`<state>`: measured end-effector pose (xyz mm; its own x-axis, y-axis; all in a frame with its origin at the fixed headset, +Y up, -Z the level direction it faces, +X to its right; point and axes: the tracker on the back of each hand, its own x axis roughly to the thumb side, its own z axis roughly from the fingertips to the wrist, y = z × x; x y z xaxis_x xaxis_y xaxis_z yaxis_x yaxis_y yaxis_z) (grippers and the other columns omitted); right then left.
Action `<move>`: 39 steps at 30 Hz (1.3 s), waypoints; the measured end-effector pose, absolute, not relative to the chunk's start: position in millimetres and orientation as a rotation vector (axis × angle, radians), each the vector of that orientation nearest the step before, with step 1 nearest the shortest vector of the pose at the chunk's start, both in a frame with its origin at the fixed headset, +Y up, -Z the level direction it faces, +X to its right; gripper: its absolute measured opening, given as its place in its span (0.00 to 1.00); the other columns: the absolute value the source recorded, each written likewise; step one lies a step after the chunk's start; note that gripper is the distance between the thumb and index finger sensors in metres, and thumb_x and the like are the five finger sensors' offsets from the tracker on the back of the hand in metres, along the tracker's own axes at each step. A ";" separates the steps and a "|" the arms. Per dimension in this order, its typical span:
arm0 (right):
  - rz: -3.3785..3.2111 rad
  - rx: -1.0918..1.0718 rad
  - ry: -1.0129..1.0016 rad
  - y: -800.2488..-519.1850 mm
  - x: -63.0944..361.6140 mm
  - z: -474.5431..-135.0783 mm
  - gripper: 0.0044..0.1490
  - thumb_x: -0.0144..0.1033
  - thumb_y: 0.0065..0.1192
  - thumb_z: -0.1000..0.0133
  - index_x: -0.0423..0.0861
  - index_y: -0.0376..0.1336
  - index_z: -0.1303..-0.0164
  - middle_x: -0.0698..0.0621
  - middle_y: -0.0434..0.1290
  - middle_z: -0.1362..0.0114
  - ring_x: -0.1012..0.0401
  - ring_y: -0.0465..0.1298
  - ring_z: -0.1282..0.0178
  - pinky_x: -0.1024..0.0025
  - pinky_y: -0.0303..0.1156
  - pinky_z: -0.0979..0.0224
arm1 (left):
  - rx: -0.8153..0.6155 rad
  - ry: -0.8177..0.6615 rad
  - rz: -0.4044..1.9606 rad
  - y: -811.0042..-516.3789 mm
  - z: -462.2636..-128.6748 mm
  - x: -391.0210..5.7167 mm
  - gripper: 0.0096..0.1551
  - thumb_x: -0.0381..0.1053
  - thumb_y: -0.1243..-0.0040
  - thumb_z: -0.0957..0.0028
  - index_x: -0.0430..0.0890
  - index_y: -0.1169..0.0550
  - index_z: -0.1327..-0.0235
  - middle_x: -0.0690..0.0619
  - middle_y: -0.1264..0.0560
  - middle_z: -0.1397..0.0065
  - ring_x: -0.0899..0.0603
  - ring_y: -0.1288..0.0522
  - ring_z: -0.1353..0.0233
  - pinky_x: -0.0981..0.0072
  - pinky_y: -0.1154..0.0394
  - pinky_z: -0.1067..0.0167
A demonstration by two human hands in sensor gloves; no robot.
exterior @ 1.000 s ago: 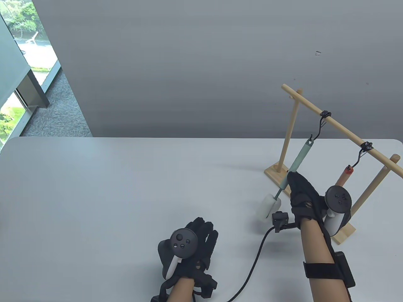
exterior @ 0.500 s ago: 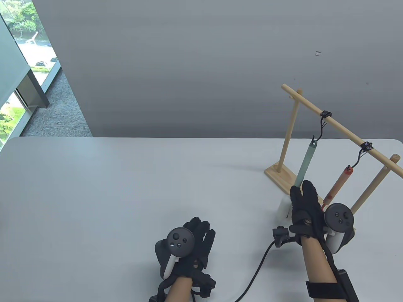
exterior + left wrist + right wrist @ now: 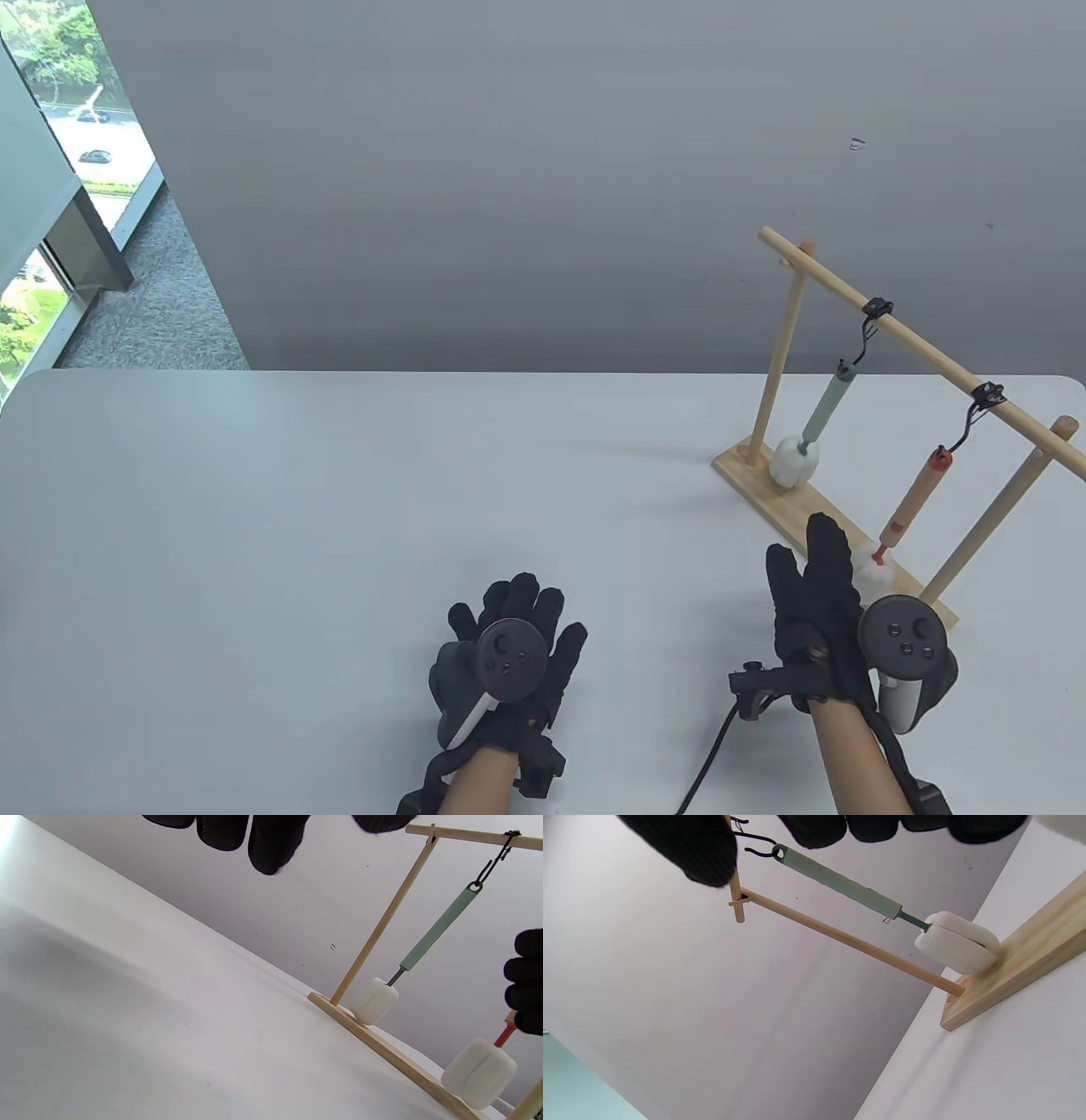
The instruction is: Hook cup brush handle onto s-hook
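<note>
Two white-sponged cup brushes, the green-handled brush [image 3: 823, 413] and an orange-handled one [image 3: 912, 501], hang from two black s-hooks [image 3: 864, 340] on a wooden rack [image 3: 908, 335]; left hand [image 3: 507, 658] and right hand [image 3: 827, 615], fingers spread, grip nothing.

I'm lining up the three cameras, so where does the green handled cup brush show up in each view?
Table view: green cup brush hangs right of centre, under the rail.
Left wrist view: it slants down from the upper right, its sponge by the wooden base.
Right wrist view: it runs from top centre down to the right.
Shared landmark: the black s-hook through its handle loop.
</note>
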<state>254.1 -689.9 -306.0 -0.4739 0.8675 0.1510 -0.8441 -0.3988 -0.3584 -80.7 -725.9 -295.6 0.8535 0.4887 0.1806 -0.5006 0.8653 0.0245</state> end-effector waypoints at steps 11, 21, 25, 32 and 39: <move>2.277 0.118 -0.465 -683.4 237.3 -282.9 0.43 0.48 0.53 0.39 0.37 0.50 0.18 0.26 0.44 0.20 0.27 0.48 0.23 0.30 0.53 0.33 | 0.070 -0.229 0.305 -719.8 -294.1 -75.8 0.39 0.67 0.55 0.50 0.50 0.32 0.27 0.39 0.43 0.16 0.26 0.45 0.17 0.23 0.58 0.32; 2.636 0.332 -0.308 -720.0 211.7 -283.5 0.44 0.47 0.53 0.40 0.38 0.49 0.18 0.27 0.38 0.19 0.28 0.41 0.21 0.26 0.44 0.31 | -0.007 -0.303 0.186 -728.3 -291.9 -57.4 0.41 0.68 0.56 0.50 0.53 0.38 0.23 0.39 0.50 0.14 0.26 0.51 0.16 0.23 0.58 0.31; 2.771 0.468 -0.241 -724.2 197.0 -284.2 0.44 0.46 0.53 0.40 0.39 0.49 0.18 0.30 0.36 0.18 0.30 0.38 0.19 0.24 0.38 0.30 | -0.013 -0.323 0.140 -730.5 -290.4 -52.0 0.42 0.69 0.56 0.50 0.54 0.40 0.22 0.39 0.53 0.14 0.27 0.54 0.16 0.23 0.59 0.31; 2.985 0.489 -0.251 -726.3 172.5 -277.6 0.46 0.51 0.52 0.42 0.43 0.47 0.17 0.32 0.34 0.17 0.33 0.36 0.17 0.25 0.36 0.28 | -0.083 -0.383 0.058 -734.0 -289.5 -46.4 0.47 0.74 0.60 0.51 0.57 0.50 0.20 0.40 0.67 0.15 0.27 0.67 0.16 0.23 0.65 0.32; 3.019 0.543 -0.253 -729.5 165.3 -275.1 0.48 0.54 0.51 0.42 0.44 0.44 0.16 0.33 0.32 0.17 0.34 0.34 0.17 0.25 0.32 0.29 | -0.106 -0.374 0.028 -733.2 -288.9 -45.7 0.49 0.75 0.62 0.52 0.58 0.55 0.20 0.40 0.71 0.17 0.27 0.73 0.18 0.23 0.68 0.33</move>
<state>165.3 -729.5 -275.1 -0.9358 0.0331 0.3509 -0.0911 -0.9845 -0.1501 -45.7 -733.2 -288.9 0.9304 0.0467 0.3636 -0.0074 0.9940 -0.1087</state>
